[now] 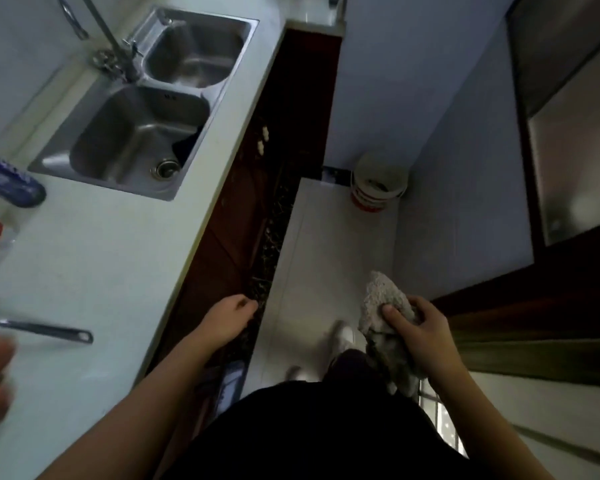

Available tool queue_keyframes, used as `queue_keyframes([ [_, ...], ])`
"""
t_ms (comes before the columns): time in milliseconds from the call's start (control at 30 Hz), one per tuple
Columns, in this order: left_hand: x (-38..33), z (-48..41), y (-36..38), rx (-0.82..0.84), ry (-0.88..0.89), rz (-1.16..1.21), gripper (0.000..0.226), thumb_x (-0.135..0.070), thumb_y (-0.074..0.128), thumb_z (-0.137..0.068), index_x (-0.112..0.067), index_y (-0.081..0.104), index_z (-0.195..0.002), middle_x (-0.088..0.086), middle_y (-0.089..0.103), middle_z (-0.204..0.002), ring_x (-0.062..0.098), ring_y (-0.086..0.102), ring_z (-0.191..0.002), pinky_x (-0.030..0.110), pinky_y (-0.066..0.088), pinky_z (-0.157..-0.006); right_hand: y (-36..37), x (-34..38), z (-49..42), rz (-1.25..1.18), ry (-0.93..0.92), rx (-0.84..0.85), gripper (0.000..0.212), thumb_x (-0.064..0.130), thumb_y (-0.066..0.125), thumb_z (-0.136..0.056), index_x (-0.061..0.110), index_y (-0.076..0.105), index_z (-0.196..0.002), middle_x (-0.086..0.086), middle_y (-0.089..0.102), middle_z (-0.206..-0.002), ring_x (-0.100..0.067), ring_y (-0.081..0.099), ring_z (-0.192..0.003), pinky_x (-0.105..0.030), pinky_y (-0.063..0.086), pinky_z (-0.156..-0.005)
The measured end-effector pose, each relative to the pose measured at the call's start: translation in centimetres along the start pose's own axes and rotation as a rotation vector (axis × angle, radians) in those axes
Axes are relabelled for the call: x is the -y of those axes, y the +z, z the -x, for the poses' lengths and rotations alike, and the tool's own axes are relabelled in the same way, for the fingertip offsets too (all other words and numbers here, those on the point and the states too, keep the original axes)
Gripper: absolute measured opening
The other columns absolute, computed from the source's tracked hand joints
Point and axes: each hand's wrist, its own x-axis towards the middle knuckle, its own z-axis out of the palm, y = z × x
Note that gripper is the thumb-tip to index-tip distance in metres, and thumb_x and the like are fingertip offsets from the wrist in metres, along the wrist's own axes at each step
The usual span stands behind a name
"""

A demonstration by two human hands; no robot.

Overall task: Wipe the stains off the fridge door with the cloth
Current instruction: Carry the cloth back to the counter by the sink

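- Your right hand (421, 329) has its fingers (397, 315) closed around the cloth (383, 303), thumb pressed on top; your left hand (231, 315) hangs empty, fingers loosely curled, just beside the worktop (111, 258) edge.
- You hold the cloth low over the pale floor (312, 244), long axis running toward and away from you, one bunched end pointing ahead, the other drooping toward your body.
- It looks grey, nubbly and crumpled.
- You stand in a narrow aisle: the worktop's long straight edge on your left, a pale wall and dark-framed metallic panels on your right.
- A white bucket (378, 181) blocks the far corner.
- A steel double sink (146, 109) sits in the smooth worktop.
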Motion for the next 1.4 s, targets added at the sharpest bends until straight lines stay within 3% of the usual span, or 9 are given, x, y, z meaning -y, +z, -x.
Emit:
queue_keyframes([
  [267, -1.2, -5.0, -1.6, -0.161, -0.187, 0.014, 0.029, -0.037, 0.056, -0.099, -0.013, 0.072, -0.100, 0.007, 0.073, -0.098, 0.025, 0.068, -0.094, 0.034, 0.050, -0.082, 3.6, 6.6, -16.2, 0.100, -0.061, 0.236, 0.020, 0.037, 0.080, -0.085, 0.025, 0.071, -0.098, 0.005, 0.074, -0.095, -0.013, 0.070, -0.088, -0.031, 0.056, -0.076],
  [400, 2.6, -2.1, 0.7, -0.269, -0.404, 0.255, 0.033, -0.032, 0.056, -0.100, -0.004, 0.071, -0.091, 0.016, 0.074, -0.089, 0.030, 0.069, -0.085, 0.037, 0.053, -0.077, 7.3, 12.0, -22.2, 0.204, -0.123, 0.531, 0.011, 0.032, 0.076, -0.089, 0.023, 0.072, -0.093, -0.001, 0.074, -0.088, -0.020, 0.071, -0.084, -0.034, 0.057, -0.070],
  [533, 4.8, 2.2, 4.5, -0.419, -0.596, 0.605, 0.033, -0.026, 0.054, -0.102, -0.001, 0.063, -0.082, 0.015, 0.065, -0.081, 0.025, 0.060, -0.070, 0.030, 0.045, -0.063, 12.5, 17.4, -24.8, 0.345, -0.247, 0.790, 0.015, 0.032, 0.074, -0.090, 0.020, 0.071, -0.100, 0.005, 0.075, -0.086, -0.007, 0.071, -0.077, -0.014, 0.050, -0.058],
  [600, 5.1, 3.6, 6.3, -0.478, -0.697, 0.781, 0.029, -0.022, 0.053, -0.103, -0.005, 0.062, -0.082, 0.012, 0.062, -0.079, 0.021, 0.056, -0.064, 0.022, 0.041, -0.049, 15.3, 19.4, -25.1, 0.418, -0.306, 0.895, 0.019, 0.032, 0.074, -0.091, 0.019, 0.071, -0.104, 0.002, 0.074, -0.091, -0.010, 0.071, -0.082, -0.021, 0.054, -0.065],
  [733, 4.6, 4.6, 9.0, -0.558, -0.829, 0.983, 0.025, -0.022, 0.056, -0.102, -0.005, 0.063, -0.086, 0.012, 0.064, -0.081, 0.021, 0.056, -0.063, 0.025, 0.037, -0.051, 20.3, 22.0, -24.4, 0.492, -0.385, 1.044, 0.021, 0.024, 0.075, -0.090, 0.013, 0.070, -0.107, -0.008, 0.072, -0.096, -0.020, 0.069, -0.088, -0.038, 0.056, -0.079],
  [967, 3.1, 3.0, 6.5, -0.727, -0.697, 1.106, 0.027, -0.032, 0.061, -0.092, -0.007, 0.065, -0.083, 0.014, 0.067, -0.086, 0.026, 0.063, -0.077, 0.034, 0.051, -0.075, 27.4, 24.1, -21.5, 0.539, -0.474, 1.195, 0.015, 0.021, 0.078, -0.088, 0.014, 0.071, -0.100, -0.001, 0.073, -0.088, -0.005, 0.068, -0.075, -0.018, 0.054, -0.064],
  [1200, 3.4, 2.5, -1.5, -0.735, -0.600, 0.691, 0.027, -0.033, 0.050, -0.099, -0.015, 0.065, -0.087, 0.011, 0.071, -0.094, 0.030, 0.066, -0.092, 0.041, 0.052, -0.085, 34.8, 25.8, -18.0, 0.543, -0.594, 1.225, 0.010, 0.026, 0.079, -0.087, 0.027, 0.069, -0.091, 0.010, 0.074, -0.081, 0.003, 0.068, -0.073, -0.011, 0.051, -0.061],
  [1300, 3.3, 3.3, -3.7, -0.772, -0.609, 0.685, 0.029, -0.040, 0.050, -0.100, -0.020, 0.069, -0.095, 0.002, 0.072, -0.098, 0.022, 0.067, -0.094, 0.039, 0.053, -0.090, 38.8, 27.0, -16.9, 0.592, -0.629, 1.255, 0.014, 0.033, 0.079, -0.086, 0.028, 0.070, -0.096, 0.009, 0.075, -0.088, -0.003, 0.071, -0.081, -0.023, 0.057, -0.068],
  [1400, 3.6, 3.9, -4.3, -0.801, -0.643, 0.734, 0.027, -0.039, 0.051, -0.100, -0.023, 0.062, -0.081, -0.003, 0.067, -0.080, 0.017, 0.064, -0.083, 0.033, 0.049, -0.076, 44.5, 28.4, -15.7, 0.646, -0.695, 1.310, 0.023, 0.036, 0.079, -0.085, 0.023, 0.068, -0.102, 0.007, 0.073, -0.093, -0.015, 0.071, -0.089, -0.035, 0.059, -0.076],
])
